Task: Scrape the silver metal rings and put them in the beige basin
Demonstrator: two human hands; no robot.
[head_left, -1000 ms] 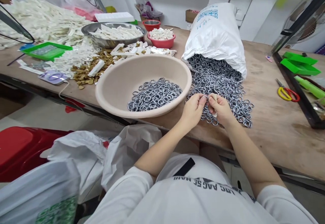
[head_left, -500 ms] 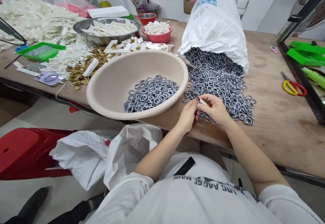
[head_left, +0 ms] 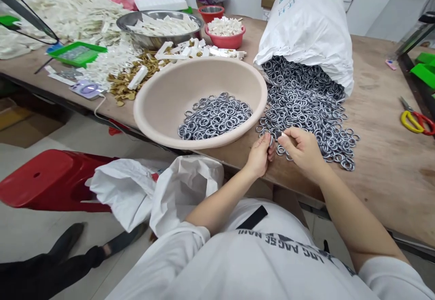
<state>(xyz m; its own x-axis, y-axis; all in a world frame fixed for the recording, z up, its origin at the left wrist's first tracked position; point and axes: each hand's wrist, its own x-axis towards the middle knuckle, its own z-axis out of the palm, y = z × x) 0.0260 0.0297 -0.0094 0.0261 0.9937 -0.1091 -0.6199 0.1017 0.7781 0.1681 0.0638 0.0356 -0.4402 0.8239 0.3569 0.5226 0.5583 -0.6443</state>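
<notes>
My left hand (head_left: 259, 156) is closed at the table's front edge, pinching a grey metallic ring (head_left: 272, 140) between thumb and fingers. Just to its right, my right hand (head_left: 303, 151) is closed on a small tool (head_left: 279, 134) with a dark tip and a pale part by the fingers; its exact kind is hard to make out. A narrow gap separates the tip from the held ring. Behind both hands spreads a heap of loose rings (head_left: 306, 109), spilling out of a white sack (head_left: 306, 28). More rings lie inside the beige basin (head_left: 149, 114) on the left.
Yellow-and-red scissors (head_left: 416, 121) lie at the right. Behind the basin stand a steel bowl (head_left: 124, 28) and a red bowl (head_left: 226, 41), both with white pieces. A green tray (head_left: 97, 48) is farther left. Below are a red stool (head_left: 44, 177) and an open white bag (head_left: 190, 182).
My right hand has drawn the tool a little away to the right from my left hand, so the held ring shows more plainly. The whole view has shifted as the camera turned left.
</notes>
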